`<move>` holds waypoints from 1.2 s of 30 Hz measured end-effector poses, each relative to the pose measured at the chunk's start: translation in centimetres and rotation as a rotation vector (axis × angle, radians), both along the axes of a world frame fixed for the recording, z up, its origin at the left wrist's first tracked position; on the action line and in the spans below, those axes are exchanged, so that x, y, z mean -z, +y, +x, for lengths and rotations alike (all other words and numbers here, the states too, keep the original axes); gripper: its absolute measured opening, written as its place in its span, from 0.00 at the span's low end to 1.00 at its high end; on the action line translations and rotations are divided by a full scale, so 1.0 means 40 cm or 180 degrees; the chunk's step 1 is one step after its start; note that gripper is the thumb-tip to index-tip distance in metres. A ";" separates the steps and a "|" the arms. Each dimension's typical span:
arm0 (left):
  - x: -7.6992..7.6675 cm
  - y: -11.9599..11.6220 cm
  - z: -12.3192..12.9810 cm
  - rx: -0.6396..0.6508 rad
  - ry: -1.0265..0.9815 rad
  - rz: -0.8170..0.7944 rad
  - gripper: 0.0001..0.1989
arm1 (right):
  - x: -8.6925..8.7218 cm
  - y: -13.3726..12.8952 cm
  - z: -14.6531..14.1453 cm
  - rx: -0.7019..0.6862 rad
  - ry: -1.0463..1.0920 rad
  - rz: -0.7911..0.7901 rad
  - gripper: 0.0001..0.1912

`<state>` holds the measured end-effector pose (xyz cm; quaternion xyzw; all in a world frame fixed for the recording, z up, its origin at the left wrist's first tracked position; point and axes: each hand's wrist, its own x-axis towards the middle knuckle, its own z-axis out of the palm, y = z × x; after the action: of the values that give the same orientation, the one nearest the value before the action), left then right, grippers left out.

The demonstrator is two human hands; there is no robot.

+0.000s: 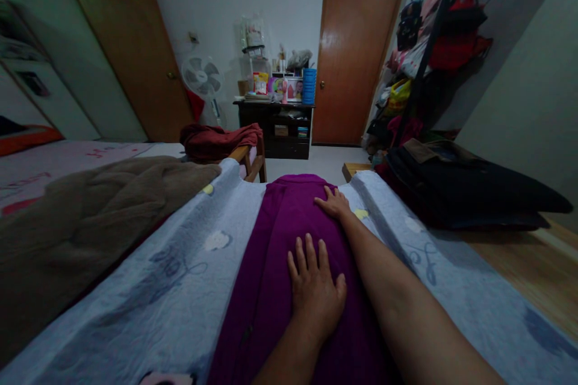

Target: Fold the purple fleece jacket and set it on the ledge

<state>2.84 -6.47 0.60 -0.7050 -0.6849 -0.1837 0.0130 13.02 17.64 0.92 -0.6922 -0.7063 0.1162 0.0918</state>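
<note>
A purple garment (271,289) lies spread lengthwise over a pale blue patterned sheet (189,295); a small dark zip pull shows near its lower left. My left hand (315,289) rests flat on the middle of the cloth, fingers spread and pointing away from me. Farther up, at the garment's right edge, my right hand (333,201) lies palm down with its fingers apart. Neither hand grips anything. The near end of the garment runs out of view below my forearms.
A brown fleece (99,210) lies on the left and folded dark clothes (456,180) are stacked on the right. Beyond the bed's far edge stand a wooden rail with a dark red cloth (217,141), a white fan (202,76) and a dark cabinet (253,126). A pink-edged object (167,379) shows at the bottom.
</note>
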 end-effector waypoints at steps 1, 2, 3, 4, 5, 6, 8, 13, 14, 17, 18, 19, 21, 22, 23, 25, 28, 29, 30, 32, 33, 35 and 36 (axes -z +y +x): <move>0.000 0.000 0.000 0.0007 0.0001 0.0006 0.35 | 0.002 0.000 0.001 0.0005 0.0009 0.0013 0.44; -0.001 -0.001 0.000 0.0012 0.0002 0.0015 0.35 | 0.004 0.000 0.001 0.0007 0.0027 0.0047 0.43; -0.001 -0.001 0.000 0.0011 0.0001 0.0027 0.35 | 0.006 -0.001 0.002 0.0006 0.0054 0.0100 0.42; -0.002 -0.001 0.000 0.0009 -0.0001 0.0040 0.35 | 0.008 -0.003 0.003 0.0007 0.0091 0.0175 0.40; -0.002 -0.001 0.001 0.0006 -0.0005 0.0054 0.35 | 0.010 -0.006 0.004 0.0007 0.0134 0.0263 0.38; -0.003 -0.001 0.001 0.0004 -0.0010 0.0067 0.35 | 0.011 -0.009 0.005 0.0013 0.0178 0.0371 0.37; -0.004 -0.001 0.001 0.0010 -0.0015 0.0083 0.35 | 0.008 -0.019 0.004 0.0059 0.0236 0.0648 0.35; -0.006 -0.001 0.000 0.0033 0.0005 0.0046 0.35 | -0.017 -0.055 -0.001 0.0343 0.0122 0.1306 0.28; -0.007 -0.001 0.000 0.0031 0.0007 0.0037 0.35 | -0.022 -0.062 -0.001 0.0305 0.0078 0.1230 0.26; -0.007 0.001 0.001 0.0018 -0.0008 0.0034 0.35 | -0.032 -0.081 0.001 0.0027 0.0006 0.0833 0.20; -0.007 0.001 0.001 0.0019 -0.0018 0.0032 0.35 | -0.033 -0.088 0.003 -0.0060 0.0007 0.0737 0.19; -0.008 0.002 0.002 0.0020 -0.0029 0.0028 0.35 | -0.033 -0.096 0.004 -0.0138 0.0015 0.0665 0.18; -0.009 0.002 0.002 0.0027 -0.0047 0.0024 0.36 | -0.031 -0.117 0.007 -0.0311 0.0034 0.0520 0.19; -0.009 0.002 0.002 0.0028 -0.0052 0.0026 0.36 | -0.030 -0.131 0.009 -0.0388 0.0044 0.0459 0.19; -0.010 0.002 0.002 0.0030 -0.0054 0.0030 0.36 | -0.029 -0.147 0.011 -0.0449 0.0054 0.0406 0.20; -0.013 0.001 0.002 0.0037 -0.0056 0.0029 0.36 | -0.028 -0.183 0.016 -0.0510 0.0072 0.0321 0.21; -0.019 -0.001 0.001 0.0044 -0.0069 -0.0019 0.36 | -0.025 -0.243 0.029 -0.0506 0.0103 0.0237 0.22; -0.022 -0.001 0.001 0.0046 -0.0075 -0.0032 0.36 | -0.023 -0.263 0.033 -0.0490 0.0113 0.0226 0.22; -0.024 -0.002 0.001 0.0046 -0.0082 -0.0038 0.36 | -0.020 -0.282 0.037 -0.0465 0.0121 0.0225 0.22; -0.028 -0.003 0.000 0.0055 -0.0101 -0.0036 0.36 | -0.013 -0.317 0.043 -0.0388 0.0132 0.0250 0.24; -0.030 -0.003 -0.001 0.0066 -0.0113 -0.0033 0.36 | -0.008 -0.333 0.045 -0.0339 0.0134 0.0274 0.25; -0.031 -0.004 -0.001 0.0089 -0.0142 -0.0026 0.36 | 0.004 -0.360 0.046 -0.0235 0.0136 0.0345 0.26; -0.031 -0.004 -0.001 0.0096 -0.0156 -0.0028 0.36 | 0.010 -0.370 0.046 -0.0185 0.0147 0.0416 0.26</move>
<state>2.79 -6.63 1.84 -0.7105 -0.6751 -0.1981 -0.0097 14.85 2.83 0.52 -0.6611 -0.7299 0.0883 0.1497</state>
